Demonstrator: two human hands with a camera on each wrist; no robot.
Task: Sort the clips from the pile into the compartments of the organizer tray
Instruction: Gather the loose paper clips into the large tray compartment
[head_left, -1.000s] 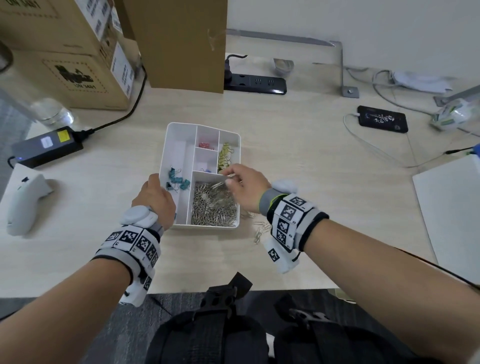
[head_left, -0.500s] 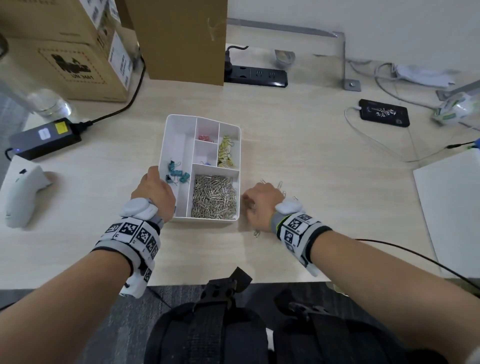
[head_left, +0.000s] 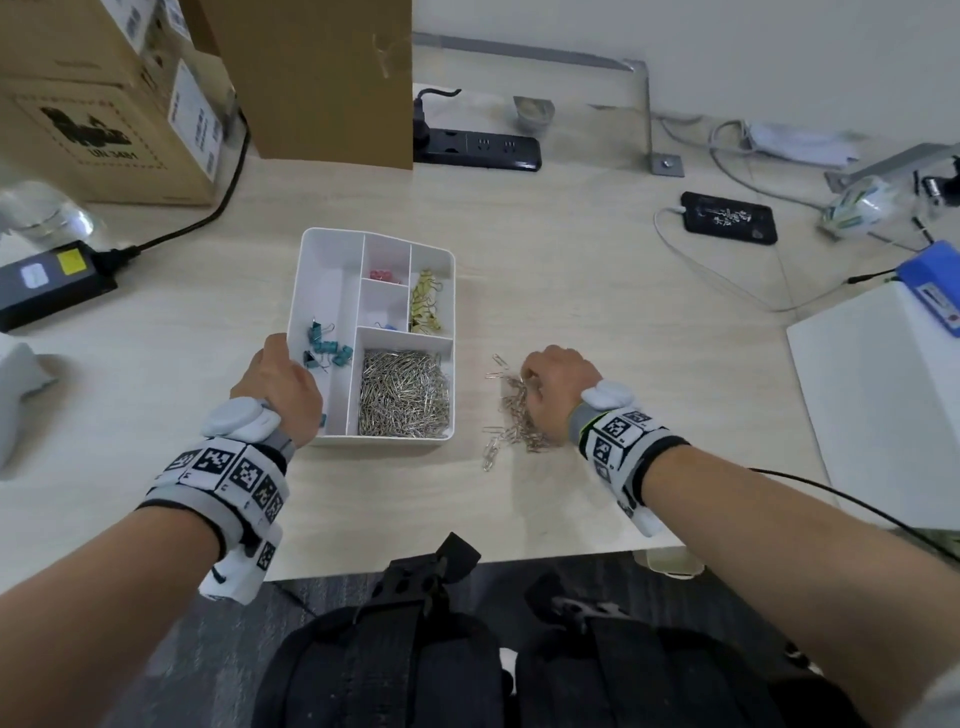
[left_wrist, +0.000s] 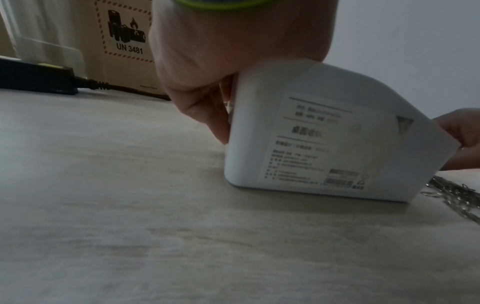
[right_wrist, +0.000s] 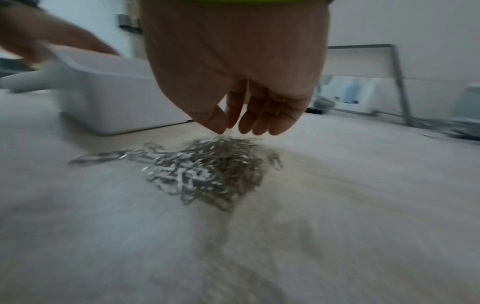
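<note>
The white organizer tray (head_left: 298, 291) stands mid-table; my left hand (head_left: 275, 364) grips its near left wall, fingers on the outside (left_wrist: 221, 127). Its near right compartment holds a heap of silver paper clips (head_left: 402, 397). Teal binder clips (head_left: 327, 351) lie in the long left compartment, pink clips (head_left: 382, 274) and yellow clips (head_left: 426, 309) further back. The pile of silver paper clips (head_left: 519, 410) lies on the table right of the tray. My right hand (head_left: 535, 379) is over it, thumb and index finger pinching clips at its top (right_wrist: 226, 128).
Cardboard boxes (head_left: 104, 104) and a power strip (head_left: 478, 148) line the back. A black power adapter (head_left: 47, 280) and a white controller (head_left: 21, 374) sit at the left. A phone (head_left: 727, 218) with cables and a white box (head_left: 883, 405) are at the right.
My right hand has left the tray's silver-clip compartment and come down onto the pile to the right. The left hand has kept its hold on the tray.
</note>
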